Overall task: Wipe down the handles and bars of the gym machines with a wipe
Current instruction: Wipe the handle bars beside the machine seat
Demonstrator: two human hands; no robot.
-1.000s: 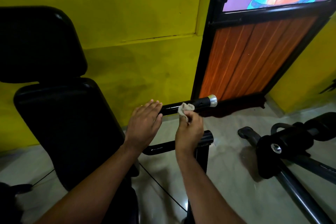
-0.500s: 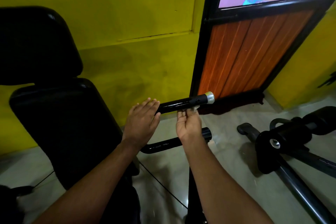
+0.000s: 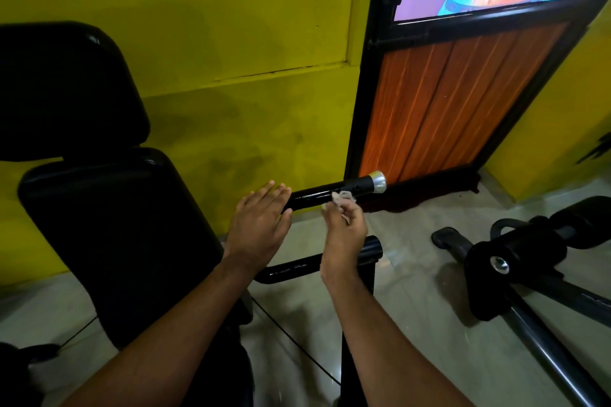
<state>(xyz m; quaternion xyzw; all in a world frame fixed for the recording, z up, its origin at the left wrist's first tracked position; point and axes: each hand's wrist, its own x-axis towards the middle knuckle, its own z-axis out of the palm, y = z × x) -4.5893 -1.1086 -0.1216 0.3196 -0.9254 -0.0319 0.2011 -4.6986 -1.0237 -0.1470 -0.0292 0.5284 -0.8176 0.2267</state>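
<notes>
A black machine handle bar (image 3: pixel 314 195) with a silver end cap (image 3: pixel 378 181) sticks out to the right of the black padded seat back (image 3: pixel 109 235). My right hand (image 3: pixel 344 228) pinches a small crumpled pale wipe (image 3: pixel 342 197) against the bar, just left of the grip end. My left hand (image 3: pixel 261 221) rests flat with straight fingers over the bar's inner end, hiding that part. A second, lower black bar (image 3: pixel 297 269) runs below both hands.
A yellow wall lies behind, with an orange-panelled door in a black frame (image 3: pixel 426 116) at the right. Another black machine with a padded roller (image 3: pixel 515 254) and a frame tube (image 3: pixel 555 360) stands on the tiled floor at the right. A thin cable (image 3: pixel 291 337) runs below the seat.
My right hand dropped under the bar with the wipe out of sight, then came back up, and the wipe shows against the bar again. My left hand stayed flat on the bar.
</notes>
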